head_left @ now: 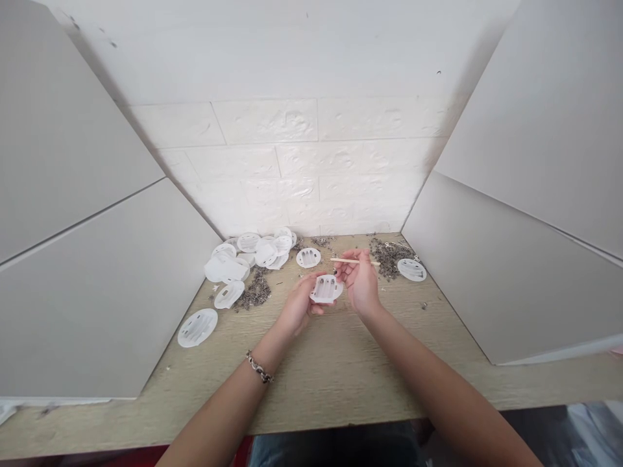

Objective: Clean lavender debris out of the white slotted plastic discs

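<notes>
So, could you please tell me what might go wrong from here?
The disc is held up in the left hand, so a slip could drop it. The right hand, holding a stick, is near loose metal bits and might scatter them. The overlapping discs at left could slide.

Seeing a white wall [296,159] with brick shapes behind a wooden table [335,376], and big gray boards [87,311] on the left and right.

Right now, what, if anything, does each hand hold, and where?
Left hand: a white disc, by its left edge. Right hand: a thin stick, nearer its right end.
</notes>
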Demonstrator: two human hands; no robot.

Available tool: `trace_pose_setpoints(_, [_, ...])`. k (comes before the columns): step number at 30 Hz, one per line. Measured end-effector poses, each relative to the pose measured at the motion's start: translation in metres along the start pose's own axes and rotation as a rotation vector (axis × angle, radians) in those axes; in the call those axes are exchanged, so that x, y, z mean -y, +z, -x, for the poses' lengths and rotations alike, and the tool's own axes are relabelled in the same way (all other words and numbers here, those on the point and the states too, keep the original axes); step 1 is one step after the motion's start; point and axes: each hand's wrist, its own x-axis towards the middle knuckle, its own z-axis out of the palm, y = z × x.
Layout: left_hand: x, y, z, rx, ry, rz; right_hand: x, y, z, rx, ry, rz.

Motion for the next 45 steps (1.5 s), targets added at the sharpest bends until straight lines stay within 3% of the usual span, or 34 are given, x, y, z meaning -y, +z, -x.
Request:
trace_pose_setpoints(9, [0.005,-0.004,-0.004,0.04,-0.004,0.015,-0.002,-0.001,-0.001,0.007,0.019,0.035])
trace_pose_setpoints(19, [0.008,-0.003,-0.005,-0.006,-0.055,-0.106,-0.011,-0.005,-0.001,0.07,0.038,0.073])
trace_pose_setpoints(24, [0.008,-0.002,-0.005,-0.046,0.008,-0.143,-0.006,-0.005,0.001,-0.028,-0.187,0.276])
trace_pose_setpoints(26, [0.008,-0.001,-0.005,-0.07,0.028,-0.145,-0.002,-0.007,0.0,0.017,-0.218,0.35])
trace_pose_setpoints(30, [0.006,0.0,-0.005,-0.079,0.024,-0.06,0.004,-0.013,-0.004,0.126,-0.136,0.5])
trace_pose_setpoints(35, [0.004,-0.001,-0.005,-0.065,0.047,-0.038,0.01,-0.014,-0.003,0.216,-0.234,0.621])
trace_pose_setpoints(40, [0.003,-0.002,-0.004,-0.022,0.096,-0.125,0.019,-0.004,-0.001,0.495,0.152,0.152])
trace_pose_setpoints(42, [0.003,-0.002,-0.004,-0.005,0.11,-0.133,0.018,-0.003,-0.001,0.487,0.194,0.11])
trace_pose_setpoints(45, [0.002,-0.001,-0.003,0.023,0.115,-0.135,0.009,-0.007,-0.003,0.348,0.111,0.331])
